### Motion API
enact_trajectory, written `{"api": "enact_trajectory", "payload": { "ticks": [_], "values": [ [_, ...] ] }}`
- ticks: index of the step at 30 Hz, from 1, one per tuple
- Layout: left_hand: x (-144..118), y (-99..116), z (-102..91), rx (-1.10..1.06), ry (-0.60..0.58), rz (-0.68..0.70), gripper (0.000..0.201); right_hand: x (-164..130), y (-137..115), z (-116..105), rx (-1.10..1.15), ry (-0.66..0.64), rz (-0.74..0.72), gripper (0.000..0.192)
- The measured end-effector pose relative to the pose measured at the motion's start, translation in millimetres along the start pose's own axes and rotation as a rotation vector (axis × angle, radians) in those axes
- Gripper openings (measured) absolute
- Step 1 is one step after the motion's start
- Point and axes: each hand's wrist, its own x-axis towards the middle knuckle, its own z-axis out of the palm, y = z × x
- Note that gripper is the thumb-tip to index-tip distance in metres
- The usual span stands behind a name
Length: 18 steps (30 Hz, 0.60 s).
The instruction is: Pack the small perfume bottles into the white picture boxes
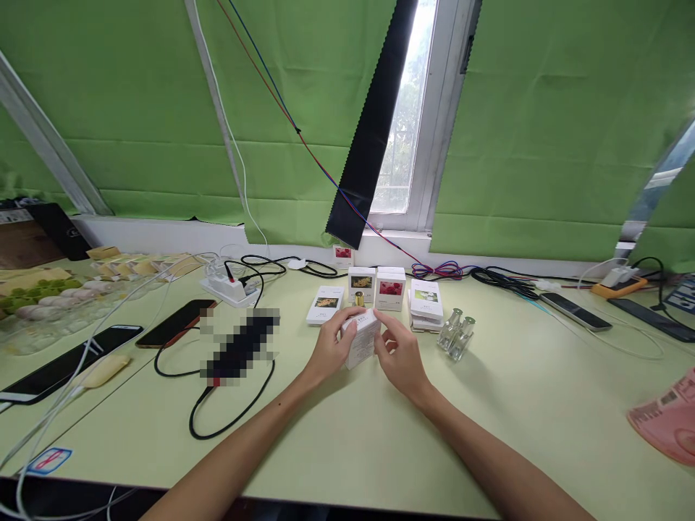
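Note:
Both hands meet over the middle of the pale green table (347,434) around one small white box (363,338). My left hand (329,349) grips its left side, thumb on top. My right hand (400,356) holds the right end with its fingertips. Just behind the hands stand and lie more small white boxes with flower pictures: one flat at the left (325,305), two upright (361,283) (390,288), and a short stack at the right (426,302). A small gold-capped vial (359,298) stands between them. Two clear glass bottles (457,333) stand right of my right hand.
A white power strip (228,287) with black cables lies back left, near two dark phones (174,323) (70,362). Trays of pastries (48,300) fill the far left. More phones and cables (576,311) lie at the right, a pink packet (667,423) at the right edge.

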Motion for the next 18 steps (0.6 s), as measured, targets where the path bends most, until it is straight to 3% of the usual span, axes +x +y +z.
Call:
{"api": "enact_trajectory", "payload": {
  "ticks": [10,18],
  "values": [
    [-0.6,3.8,0.6,0.036,-0.015,0.002,0.037,0.8,0.0,1.1,0.073,-0.057,0.063,0.049],
    [0.3,-4.6,-1.2,-0.131,-0.03,-0.078,0.041,0.3,-0.2,1.2,0.075,-0.151,0.094,0.06]
  ]
}}
